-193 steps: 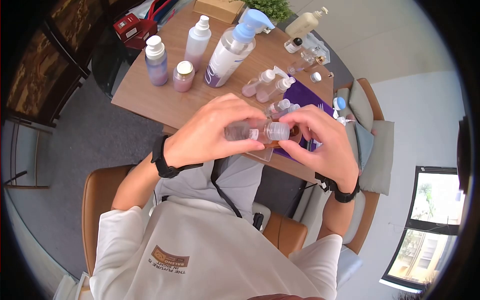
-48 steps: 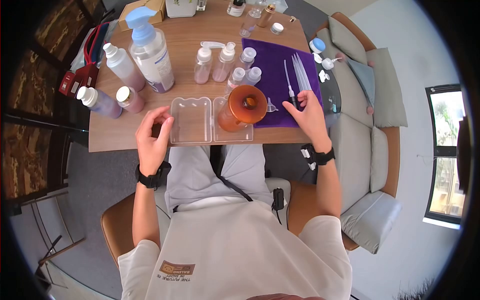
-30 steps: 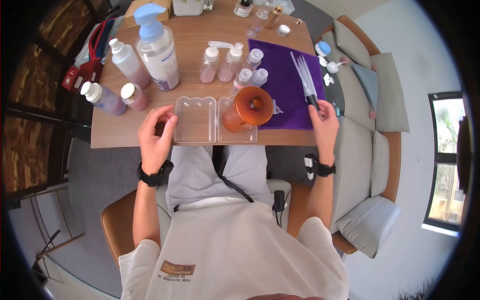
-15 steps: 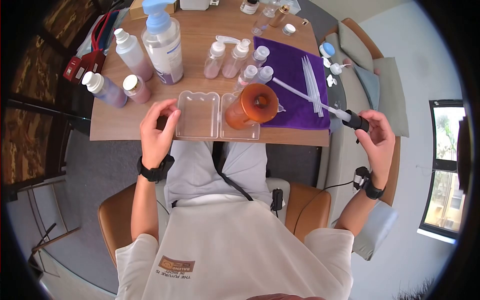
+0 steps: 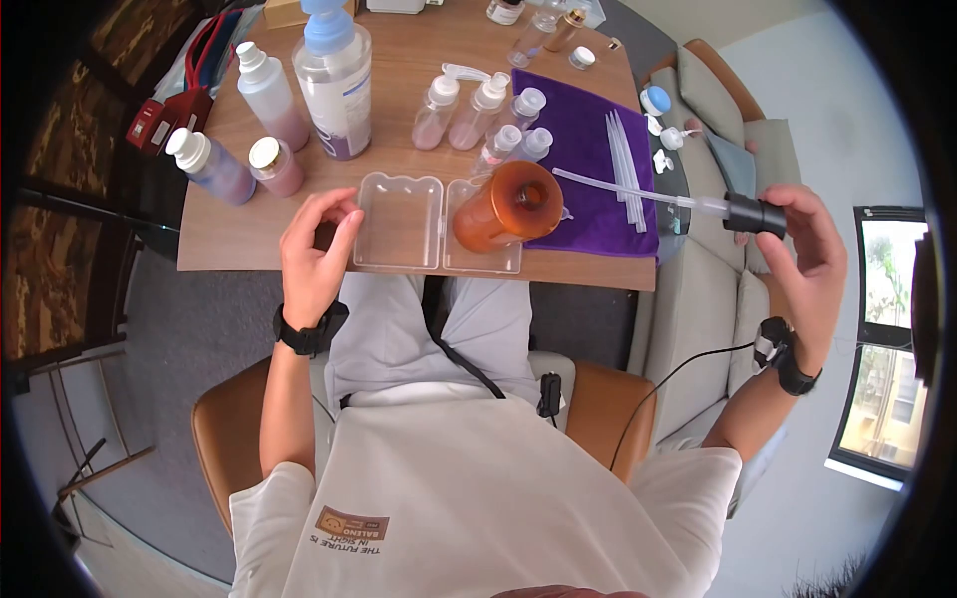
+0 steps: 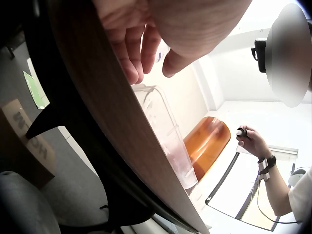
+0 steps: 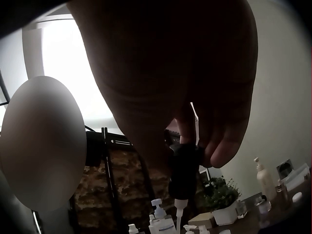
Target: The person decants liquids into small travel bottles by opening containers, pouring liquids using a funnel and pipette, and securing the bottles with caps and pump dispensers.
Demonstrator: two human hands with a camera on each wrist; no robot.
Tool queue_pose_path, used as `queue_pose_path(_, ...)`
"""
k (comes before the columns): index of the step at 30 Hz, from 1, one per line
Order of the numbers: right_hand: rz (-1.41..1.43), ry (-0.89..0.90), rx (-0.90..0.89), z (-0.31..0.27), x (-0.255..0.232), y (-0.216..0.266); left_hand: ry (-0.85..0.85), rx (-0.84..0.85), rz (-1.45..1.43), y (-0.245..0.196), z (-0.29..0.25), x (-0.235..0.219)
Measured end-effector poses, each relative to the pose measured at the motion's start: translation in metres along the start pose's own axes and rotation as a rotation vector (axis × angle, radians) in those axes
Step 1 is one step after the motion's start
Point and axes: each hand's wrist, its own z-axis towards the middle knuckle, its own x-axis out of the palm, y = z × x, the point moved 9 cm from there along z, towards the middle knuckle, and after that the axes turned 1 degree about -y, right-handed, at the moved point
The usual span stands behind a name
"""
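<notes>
My right hand [image 5: 809, 237] pinches the black bulb end of a pipette [image 5: 755, 213] between thumb and fingers. Its clear stem points left above the purple towel [image 5: 588, 227], the tip close to an amber bottle [image 5: 488, 224]. That bottle stands in the right half of an open clear plastic case [image 5: 399, 239]. The right wrist view shows the hand dark, with the black bulb [image 7: 185, 170] below the fingertips. Beside the case's left edge my left hand [image 5: 317, 249] rests, fingers loosely curled and holding nothing. In the left wrist view its fingertips hover near the case's corner [image 6: 151, 97].
Several thin clear plastic tubes [image 5: 623, 171] lie on the towel. Small bottles with pink liquid [image 5: 435, 118] cluster behind the case. At left stand a large blue-topped pump bottle [image 5: 337, 95], a spray bottle [image 5: 271, 105] and a gold-capped jar [image 5: 276, 167]. A sofa [image 5: 688, 269] is at right.
My right hand has picked the pipette up off the towel and carried it right, turning it so its stem points left. Earlier both hands held a small clear bottle; my left hand now rests beside the case.
</notes>
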Motion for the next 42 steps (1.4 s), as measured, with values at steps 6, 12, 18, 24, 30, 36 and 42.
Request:
queue_pose_path(6, -0.048, 0.101, -0.07, 0.013, 0.011, 0.028, 0.0, 0.021, 0.01, -0.003, 0.0, -0.001)
queue_pose_path(12, -0.204, 0.211, -0.288, 0.039, 0.055, 0.07, 0.01, 0.041, 0.021, -0.005, 0.001, 0.0)
queue_pose_path(18, -0.248, 0.357, -0.462, 0.054, 0.117, 0.094, 0.003, 0.049, 0.034, -0.007, 0.001, -0.002)
queue_pose_path(24, -0.318, 0.414, -0.58, 0.056, 0.142, 0.104, 0.004, 0.058, 0.025, -0.009, 0.001, -0.002)
queue_pose_path(30, -0.369, 0.415, -0.592, 0.056, 0.15, 0.104, 0.031, 0.061, 0.035, -0.011, 0.001, -0.003)
queue_pose_path(36, -0.391, 0.383, -0.549, 0.059, 0.15, 0.104, 0.025, 0.057, 0.029, -0.012, 0.001, -0.003)
queue_pose_path(42, -0.473, 0.35, -0.506, 0.064, 0.156, 0.097, 0.021, 0.061, 0.028, -0.014, 0.001, -0.004)
